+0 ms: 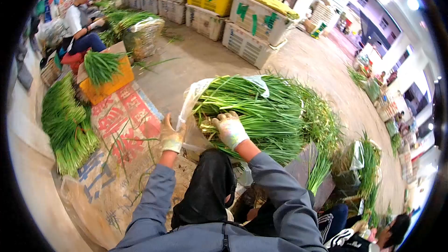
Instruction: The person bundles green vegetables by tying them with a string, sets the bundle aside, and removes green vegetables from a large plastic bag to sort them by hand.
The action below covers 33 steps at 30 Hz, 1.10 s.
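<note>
A large heap of green onions [261, 107] lies in front of me, its stalk ends towards my left, partly wrapped in a clear plastic bag [189, 107]. My right hand [229, 129], in a soiled light glove, rests at the stalk ends with its fingers bent round some stalks. My left hand [171, 136], gloved too, is at the loose left edge of the bag, with plastic between thumb and fingers. One of its fingers points upward.
On the left, bundled green onions [70, 126] lie by an orange crate [107, 81], near a seated person [81, 23]. Stacked crates [252, 23] stand at the back. A filled basket [347, 168] and another person [368, 233] are on my right.
</note>
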{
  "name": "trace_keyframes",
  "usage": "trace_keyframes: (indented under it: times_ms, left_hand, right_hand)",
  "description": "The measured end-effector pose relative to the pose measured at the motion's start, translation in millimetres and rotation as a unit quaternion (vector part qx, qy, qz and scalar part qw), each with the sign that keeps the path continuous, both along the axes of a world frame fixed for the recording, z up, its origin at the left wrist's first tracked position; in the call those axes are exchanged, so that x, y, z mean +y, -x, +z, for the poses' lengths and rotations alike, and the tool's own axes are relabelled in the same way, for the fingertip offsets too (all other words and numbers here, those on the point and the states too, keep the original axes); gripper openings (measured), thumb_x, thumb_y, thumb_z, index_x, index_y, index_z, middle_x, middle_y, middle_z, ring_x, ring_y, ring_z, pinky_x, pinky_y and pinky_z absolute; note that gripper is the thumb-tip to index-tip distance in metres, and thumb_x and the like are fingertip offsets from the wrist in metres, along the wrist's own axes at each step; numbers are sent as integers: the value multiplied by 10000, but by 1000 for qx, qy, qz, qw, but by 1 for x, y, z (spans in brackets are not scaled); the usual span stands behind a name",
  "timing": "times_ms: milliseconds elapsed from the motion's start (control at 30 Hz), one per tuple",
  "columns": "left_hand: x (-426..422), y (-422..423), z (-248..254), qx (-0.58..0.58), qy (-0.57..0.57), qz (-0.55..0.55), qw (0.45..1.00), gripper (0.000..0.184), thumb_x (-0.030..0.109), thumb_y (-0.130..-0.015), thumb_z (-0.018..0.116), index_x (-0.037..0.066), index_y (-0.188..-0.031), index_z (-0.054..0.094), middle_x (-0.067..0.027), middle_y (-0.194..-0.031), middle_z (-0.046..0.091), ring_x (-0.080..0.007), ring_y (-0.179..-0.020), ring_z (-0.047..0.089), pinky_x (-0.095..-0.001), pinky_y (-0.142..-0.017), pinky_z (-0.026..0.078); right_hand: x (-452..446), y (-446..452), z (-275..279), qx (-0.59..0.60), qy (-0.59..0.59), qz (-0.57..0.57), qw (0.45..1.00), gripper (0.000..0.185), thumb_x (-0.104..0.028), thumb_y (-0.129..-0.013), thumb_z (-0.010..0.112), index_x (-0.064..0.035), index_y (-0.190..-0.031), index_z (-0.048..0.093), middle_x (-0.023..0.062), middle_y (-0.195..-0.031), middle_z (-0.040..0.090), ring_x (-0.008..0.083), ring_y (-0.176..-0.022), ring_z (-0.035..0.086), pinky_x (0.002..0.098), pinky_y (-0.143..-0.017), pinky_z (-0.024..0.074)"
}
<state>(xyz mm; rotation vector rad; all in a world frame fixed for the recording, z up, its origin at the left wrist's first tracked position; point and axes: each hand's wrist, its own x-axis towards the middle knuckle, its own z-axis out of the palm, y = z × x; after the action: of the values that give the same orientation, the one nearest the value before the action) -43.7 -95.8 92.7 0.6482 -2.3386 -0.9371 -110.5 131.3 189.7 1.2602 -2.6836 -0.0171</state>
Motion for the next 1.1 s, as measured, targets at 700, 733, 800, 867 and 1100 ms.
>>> trace_keyframes:
  times_ms: [700, 733, 800, 867, 1100]
  left_hand:
    - [-78, 213, 6, -94, 132, -170, 972, 265, 170, -854, 609, 135, -1097, 710, -168, -969, 723, -324, -951, 694, -396, -861, 539]
    - [-82, 224, -6, -62, 106, -151, 981, 256, 142, -841, 608, 124, -1079, 702, -170, -979, 715, -343, -949, 681, -412, -852, 538]
    - [-44, 204, 43, 29, 183, -116, 976, 287, 137, -833, 606, 142, -1106, 696, -165, -1025, 704, -351, -971, 667, -429, -866, 531]
    - [-4, 179, 99, 108, 185, -259, 942, 347, 143, -834, 608, 141, -1177, 656, -174, -1122, 674, -365, -1039, 639, -444, -908, 512]
    - [62, 225, 128, 27, 224, -372, 900, 657, 453, -877, 651, 78, -1391, 489, -224, -1341, 565, -385, -1249, 533, -437, -1046, 438]
  right_hand:
    - [10, -4, -23, -20, 57, -32, 998, 207, -158, -886, 517, -151, -1021, 674, 79, -1009, 667, 258, -1046, 620, 439, -988, 408]
    - [11, -2, -29, -20, 67, -23, 997, 222, -141, -891, 510, -145, -1055, 660, 91, -1037, 660, 274, -1076, 608, 468, -1035, 383]
    - [14, -7, -27, -34, 76, -36, 996, 235, -131, -892, 508, -141, -1080, 649, 98, -1051, 657, 285, -1092, 601, 485, -1064, 359]
    - [15, -14, -8, -61, 91, -42, 993, 312, -100, -891, 504, -133, -1181, 614, 120, -1096, 643, 312, -1147, 579, 530, -1130, 288]
    - [49, -102, 3, -50, 317, -87, 943, 523, -212, -812, 731, -115, -1301, 572, 138, -1212, 611, 344, -1185, 554, 489, -1015, 420]
